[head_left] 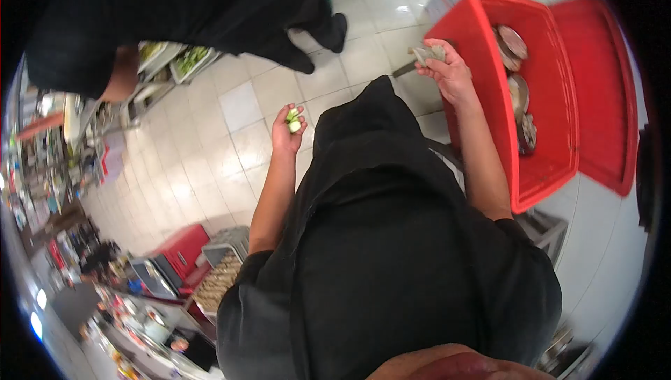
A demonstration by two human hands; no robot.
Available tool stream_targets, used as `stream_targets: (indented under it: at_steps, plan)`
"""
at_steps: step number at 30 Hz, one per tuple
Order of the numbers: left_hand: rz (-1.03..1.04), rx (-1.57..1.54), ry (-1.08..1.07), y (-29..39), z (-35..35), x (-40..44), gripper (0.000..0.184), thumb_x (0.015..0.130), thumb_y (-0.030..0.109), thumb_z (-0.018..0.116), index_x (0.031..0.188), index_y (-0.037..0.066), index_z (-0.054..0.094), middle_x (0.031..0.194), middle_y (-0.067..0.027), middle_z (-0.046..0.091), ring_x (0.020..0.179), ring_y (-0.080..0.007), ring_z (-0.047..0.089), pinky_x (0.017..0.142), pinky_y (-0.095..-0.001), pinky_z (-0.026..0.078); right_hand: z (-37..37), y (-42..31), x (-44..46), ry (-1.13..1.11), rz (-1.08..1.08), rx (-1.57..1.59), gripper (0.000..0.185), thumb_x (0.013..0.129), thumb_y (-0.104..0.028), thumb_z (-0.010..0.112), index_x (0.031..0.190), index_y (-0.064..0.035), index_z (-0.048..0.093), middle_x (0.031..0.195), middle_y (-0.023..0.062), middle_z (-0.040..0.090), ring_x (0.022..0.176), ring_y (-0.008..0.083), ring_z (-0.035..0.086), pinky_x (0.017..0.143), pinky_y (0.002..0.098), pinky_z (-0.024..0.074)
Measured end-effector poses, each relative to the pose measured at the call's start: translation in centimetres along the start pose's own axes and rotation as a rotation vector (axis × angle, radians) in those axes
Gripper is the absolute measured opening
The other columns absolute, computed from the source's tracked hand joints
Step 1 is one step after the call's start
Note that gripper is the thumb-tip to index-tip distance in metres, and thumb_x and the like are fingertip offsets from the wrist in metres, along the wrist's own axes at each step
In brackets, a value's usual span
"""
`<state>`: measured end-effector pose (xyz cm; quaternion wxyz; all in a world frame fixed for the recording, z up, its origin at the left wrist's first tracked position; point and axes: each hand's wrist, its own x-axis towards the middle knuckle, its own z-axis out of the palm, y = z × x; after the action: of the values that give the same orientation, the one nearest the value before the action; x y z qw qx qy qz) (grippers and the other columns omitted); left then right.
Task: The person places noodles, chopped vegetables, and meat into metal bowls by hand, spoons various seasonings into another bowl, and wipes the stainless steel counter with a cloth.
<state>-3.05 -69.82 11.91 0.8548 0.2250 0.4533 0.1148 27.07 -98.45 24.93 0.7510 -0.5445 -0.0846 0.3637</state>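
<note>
My left hand [285,130] is held out over the floor, fingers curled around a few cut pale-green vegetable pieces [294,126] lying against the palm. My right hand [453,76] is raised beside the near side of a red insulated bin [482,86]. Its fingers pinch a crumpled greyish-beige cloth [428,53]. The bin's red lid [601,93] hangs open to the right. Inside the bin, several round metal-looking containers [512,43] lie along the near wall; their contents are hard to make out.
A co-worker in black [196,10] stands at the upper left, next to trays of green vegetables [192,60]. Cluttered shelves [42,149] line the left edge. A tray of brown food rows [218,283] and a red box [171,251] stand lower left. Pale tiles [241,106] cover the floor.
</note>
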Motion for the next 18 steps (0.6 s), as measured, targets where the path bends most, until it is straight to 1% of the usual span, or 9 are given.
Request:
stream_targets:
  at_steps: [2,3,6,10,12,14,15,16,18]
  plan:
    - [0.044,-0.085,-0.001,1.3,-1.3,0.2,0.019,0.096,0.027,0.052,0.104,0.010,0.057,0.096,-0.0111,0.065,0.070,-0.0198,0.059,0.064,-0.0318,0.052,2.1,1.0,2.5,-0.092,0.070,-0.074,0.036,0.089,0.004,0.055,0.124,-0.0039,0.050,0.107,0.0098,0.062,0.089,0.0203,0.065,0.076,0.0327,0.0546]
    - [0.062,-0.117,0.007,1.8,-1.7,0.0,0.019,0.096,0.027,0.053,0.104,0.010,0.057,0.096,-0.0110,0.065,0.071,-0.0198,0.059,0.065,-0.0318,0.052,3.3,1.4,3.9,-0.148,0.093,-0.082,0.031,0.089,0.004,0.055,0.119,-0.0033,0.051,0.103,0.0087,0.062,0.091,0.0195,0.064,0.076,0.0323,0.0543]
    - [0.142,-0.226,0.035,2.8,-2.1,-0.6,0.019,0.095,0.027,0.054,0.103,0.010,0.057,0.095,-0.0109,0.065,0.071,-0.0200,0.059,0.066,-0.0318,0.052,7.0,3.2,7.4,-0.162,0.145,-0.260,0.028,0.087,0.005,0.055,0.114,-0.0035,0.051,0.097,0.0076,0.062,0.088,0.0179,0.063,0.075,0.0314,0.0538]
    - [0.263,-0.325,0.086,5.5,-1.8,-3.3,0.019,0.096,0.026,0.051,0.103,0.010,0.055,0.094,-0.0106,0.065,0.071,-0.0197,0.059,0.064,-0.0324,0.052,11.0,7.1,13.1,-0.527,0.195,-0.396,0.028,0.083,0.008,0.055,0.108,-0.0043,0.053,0.095,0.0058,0.061,0.084,0.0156,0.061,0.073,0.0306,0.0536]
    - [0.341,-0.369,0.142,6.5,-0.8,-4.5,0.018,0.098,0.025,0.048,0.104,0.010,0.054,0.094,-0.0105,0.064,0.070,-0.0189,0.059,0.063,-0.0316,0.052,14.0,7.1,14.5,-0.650,0.247,-0.447,0.026,0.080,0.009,0.055,0.103,-0.0049,0.057,0.094,0.0042,0.062,0.084,0.0133,0.060,0.071,0.0302,0.0538]
    - [0.405,-0.442,0.186,7.5,-1.1,-5.2,0.018,0.098,0.025,0.047,0.104,0.010,0.054,0.094,-0.0105,0.064,0.070,-0.0185,0.059,0.062,-0.0312,0.052,17.7,7.9,15.7,-0.810,0.288,-0.451,0.027,0.080,0.009,0.054,0.103,-0.0050,0.057,0.095,0.0033,0.058,0.081,0.0125,0.059,0.069,0.0295,0.0542]
    - [0.410,-0.482,0.226,7.2,-0.7,-5.2,0.018,0.098,0.025,0.047,0.104,0.010,0.054,0.094,-0.0105,0.063,0.070,-0.0184,0.058,0.062,-0.0311,0.052,18.7,8.2,16.2,-0.832,0.340,-0.465,0.027,0.079,0.009,0.055,0.102,-0.0050,0.058,0.092,0.0029,0.058,0.078,0.0124,0.059,0.068,0.0288,0.0540]
    - [0.427,-0.528,0.248,8.0,-1.7,-6.0,0.018,0.098,0.025,0.048,0.104,0.010,0.054,0.094,-0.0105,0.063,0.069,-0.0184,0.058,0.062,-0.0310,0.052,21.4,8.9,16.2,-0.880,0.328,-0.512,0.027,0.079,0.009,0.055,0.102,-0.0054,0.058,0.088,0.0023,0.058,0.073,0.0122,0.060,0.066,0.0279,0.0532]
    - [0.453,-0.603,0.287,8.1,-4.0,-7.2,0.017,0.097,0.025,0.048,0.104,0.010,0.053,0.094,-0.0106,0.063,0.069,-0.0181,0.058,0.061,-0.0308,0.052,25.4,10.3,15.0,-0.944,0.318,-0.522,0.027,0.079,0.009,0.055,0.102,-0.0046,0.058,0.085,0.0023,0.059,0.070,0.0123,0.060,0.064,0.0274,0.0526]
